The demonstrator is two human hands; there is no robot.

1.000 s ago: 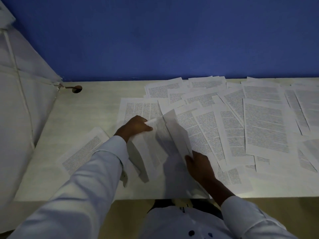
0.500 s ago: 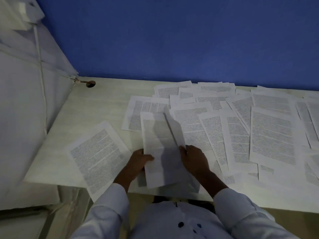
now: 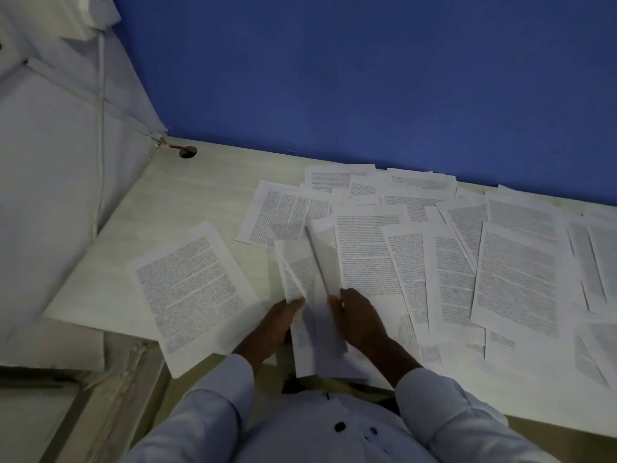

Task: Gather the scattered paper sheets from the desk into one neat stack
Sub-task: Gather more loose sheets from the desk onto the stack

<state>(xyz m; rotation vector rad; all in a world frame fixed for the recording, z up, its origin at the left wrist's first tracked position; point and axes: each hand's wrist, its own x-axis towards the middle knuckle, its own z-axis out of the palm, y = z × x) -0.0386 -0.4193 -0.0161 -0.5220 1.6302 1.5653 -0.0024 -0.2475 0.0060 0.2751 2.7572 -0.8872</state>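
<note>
Both hands are on it: a small bundle of white printed paper sheets (image 3: 309, 282) sits at the near edge of the pale wooden desk (image 3: 207, 182). The left hand (image 3: 275, 325) pinches its left side, the right hand (image 3: 359, 320) grips its right, and the pages fan loosely. A lone printed sheet (image 3: 192, 289) overhangs the edge on the left. Overlapping scattered sheets (image 3: 514, 272) cover the right side, reaching the blue wall (image 3: 367, 78).

Pale wood-grain desk (image 3: 207, 195) here, a round cable hole (image 3: 187, 151) at its ten o'clock corner, one printed sheet (image 3: 193, 292) lying askew alone at eight o'clock, overlapping printed sheets (image 3: 500, 272) spread from twelve round to four.
</note>
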